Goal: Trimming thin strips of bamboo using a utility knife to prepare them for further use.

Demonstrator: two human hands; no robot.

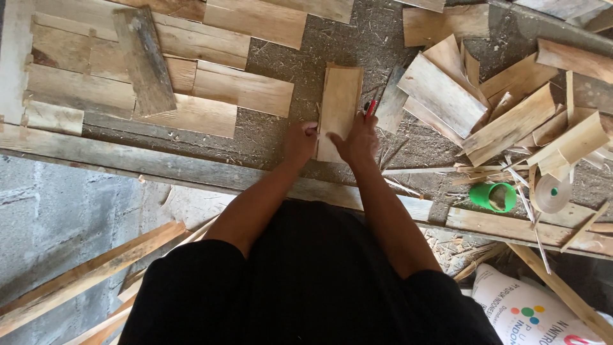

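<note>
- Left hand (pixel 300 142) presses on the near left edge of the small wooden board (pixel 340 108), fingers curled against it.
- Right hand (pixel 359 142) lies on the board's near right corner, its grip clenched around a red pencil (pixel 370 108).
- The board lies flat on the sawdust-strewn tabletop (pixel 357 45), lengthwise away from the person.
- Offcut pile (pixel 511 108) to the right; green cup (pixel 493 196) and tape roll (pixel 553 193) nearby.
</note>
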